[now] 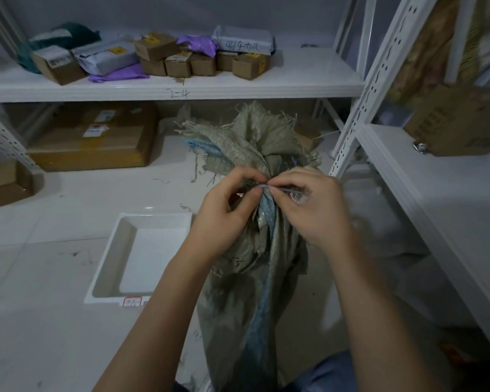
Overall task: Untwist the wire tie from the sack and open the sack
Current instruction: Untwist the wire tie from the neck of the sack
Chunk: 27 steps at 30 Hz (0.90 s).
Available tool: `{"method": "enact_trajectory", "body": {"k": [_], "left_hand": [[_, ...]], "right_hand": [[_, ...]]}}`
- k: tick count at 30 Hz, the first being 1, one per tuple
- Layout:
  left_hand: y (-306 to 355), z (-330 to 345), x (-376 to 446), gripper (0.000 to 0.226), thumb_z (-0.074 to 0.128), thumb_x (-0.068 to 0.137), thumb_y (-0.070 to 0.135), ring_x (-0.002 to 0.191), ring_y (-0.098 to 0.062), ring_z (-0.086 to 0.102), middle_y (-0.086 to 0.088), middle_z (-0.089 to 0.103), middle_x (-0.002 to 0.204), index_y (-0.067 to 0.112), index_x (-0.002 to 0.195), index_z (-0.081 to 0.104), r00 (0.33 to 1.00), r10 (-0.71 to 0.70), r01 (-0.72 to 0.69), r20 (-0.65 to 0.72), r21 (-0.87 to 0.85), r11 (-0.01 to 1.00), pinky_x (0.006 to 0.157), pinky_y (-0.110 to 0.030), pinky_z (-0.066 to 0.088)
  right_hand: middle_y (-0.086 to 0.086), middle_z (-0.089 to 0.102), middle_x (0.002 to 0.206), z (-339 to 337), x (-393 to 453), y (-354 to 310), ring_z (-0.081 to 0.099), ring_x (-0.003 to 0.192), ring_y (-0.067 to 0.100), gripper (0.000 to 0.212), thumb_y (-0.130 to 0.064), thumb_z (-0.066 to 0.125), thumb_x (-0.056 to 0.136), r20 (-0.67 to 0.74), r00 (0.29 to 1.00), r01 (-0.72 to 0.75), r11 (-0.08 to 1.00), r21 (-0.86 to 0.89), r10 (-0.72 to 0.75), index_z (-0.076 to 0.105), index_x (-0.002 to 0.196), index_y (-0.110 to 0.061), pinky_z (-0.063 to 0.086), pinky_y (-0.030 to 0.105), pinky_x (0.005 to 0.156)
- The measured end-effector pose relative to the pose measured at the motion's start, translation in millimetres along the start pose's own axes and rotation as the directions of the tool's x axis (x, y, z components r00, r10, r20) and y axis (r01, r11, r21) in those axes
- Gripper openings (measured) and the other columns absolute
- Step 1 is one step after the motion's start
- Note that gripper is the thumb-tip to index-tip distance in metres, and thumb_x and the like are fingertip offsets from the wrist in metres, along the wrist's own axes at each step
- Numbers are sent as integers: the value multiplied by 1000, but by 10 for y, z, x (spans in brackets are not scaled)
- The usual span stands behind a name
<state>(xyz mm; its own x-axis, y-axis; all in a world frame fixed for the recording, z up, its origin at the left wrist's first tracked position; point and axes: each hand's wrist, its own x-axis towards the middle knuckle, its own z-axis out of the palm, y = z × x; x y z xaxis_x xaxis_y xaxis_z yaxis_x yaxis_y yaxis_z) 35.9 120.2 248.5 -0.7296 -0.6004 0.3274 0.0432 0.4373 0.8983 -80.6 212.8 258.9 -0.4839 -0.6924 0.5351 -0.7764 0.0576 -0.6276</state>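
Your left hand (224, 210) comes up from the bottom of the view, with the arm bare. Its thumb and first finger are pressed together on the tied neck of the sack (255, 267). The other fingers curl in loosely.

Right beside it, your right hand (311, 205) reaches in from the other side. Its fingertips (275, 190) pinch the thin wire tie (266, 187) where it wraps the neck. The two hands almost touch each other there. The tie is small and shiny, and you cannot tell how many turns are in it.

The sack stands up between your arms. It is grey-green woven cloth with a blue stripe. Its frayed top fans out above your hands, and the neck is bunched shut.

On the far left, brown boxes (94, 140) sit under a low white shelf (181, 89). More small boxes and grey and purple bags lie on top of that shelf. A white tray (116, 264) lies on the pale floor (40, 321), near your left arm. On the right, a white metal rack (436, 199) holds a crumpled cardboard box (458, 123).
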Motion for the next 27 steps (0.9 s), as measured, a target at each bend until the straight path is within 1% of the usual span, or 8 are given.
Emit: {"method": "enact_trajectory", "body": {"k": [5, 10, 14, 16, 19, 22, 25, 27], "left_hand": [[27, 2, -5, 20, 58, 90, 16, 95, -9, 66, 14, 67, 99, 33, 100, 60, 999, 40, -40, 9, 12, 999, 85, -24, 54], [12, 47, -3, 16, 62, 87, 17, 87, -2, 65, 20, 65, 90, 32, 92, 61, 1000, 14, -14, -1, 105, 994, 79, -17, 52], [1, 82, -1, 26, 65, 83, 18, 82, -10, 67, 22, 63, 79, 41, 75, 55, 997, -3, 13, -75, 129, 992, 79, -33, 56], [-2, 92, -1, 18, 64, 81, 20, 81, -12, 67, 22, 63, 75, 35, 73, 59, 994, 11, 5, -105, 156, 988, 77, -38, 56], [-8, 97, -8, 4, 64, 80, 20, 78, -12, 66, 22, 63, 69, 23, 77, 64, 986, 26, -1, -167, 151, 989, 74, -40, 55], [-12, 90, -6, 4, 61, 80, 19, 74, -10, 63, 25, 63, 69, 21, 77, 61, 982, 36, -14, -185, 122, 992, 71, -37, 54], [-20, 81, -4, 5, 60, 82, 11, 73, -8, 60, 20, 61, 68, 8, 78, 61, 981, 50, -39, -185, 65, 997, 71, -33, 52], [-25, 73, 10, 6, 60, 82, 10, 72, -6, 58, 17, 60, 68, 8, 77, 59, 986, 47, -42, -162, 32, 999, 71, -30, 51]], "right_hand": [[-6, 67, 78, -18, -18, -1, 64, 80, 16, 9, -10, 67, 79, -49, 999, 4, 1000, 4, -4, 75, 83, -9, 50, 24, 74], [1, 69, 77, 0, -52, 24, 62, 77, 17, 6, -6, 68, 76, -63, 997, 31, 999, -42, -34, 73, 79, -7, 48, 25, 72], [3, 70, 75, 13, -63, 29, 59, 77, 11, 5, -5, 70, 75, -65, 997, 47, 998, -30, -49, 74, 77, -6, 47, 21, 71], [0, 68, 74, 31, -56, 22, 58, 76, 10, 4, -5, 71, 74, -65, 997, 49, 999, -24, -51, 74, 76, -7, 47, 20, 71], [-8, 61, 73, 50, -42, -11, 58, 76, 8, 4, -3, 72, 73, -86, 994, 65, 998, -3, -65, 74, 75, -6, 45, 14, 71], [-7, 62, 73, 56, -23, -40, 59, 74, 10, 6, -1, 72, 73, -101, 991, 85, 996, -5, -85, 74, 75, -6, 44, 13, 71], [-8, 61, 73, 54, -3, -45, 58, 73, 9, 6, -1, 72, 73, -97, 992, 87, 996, 6, -86, 74, 75, -7, 43, 8, 71], [-8, 60, 73, 51, -1, -45, 57, 73, 7, 6, -2, 73, 73, -92, 992, 87, 996, 4, -86, 74, 75, -7, 42, 6, 71]]}}
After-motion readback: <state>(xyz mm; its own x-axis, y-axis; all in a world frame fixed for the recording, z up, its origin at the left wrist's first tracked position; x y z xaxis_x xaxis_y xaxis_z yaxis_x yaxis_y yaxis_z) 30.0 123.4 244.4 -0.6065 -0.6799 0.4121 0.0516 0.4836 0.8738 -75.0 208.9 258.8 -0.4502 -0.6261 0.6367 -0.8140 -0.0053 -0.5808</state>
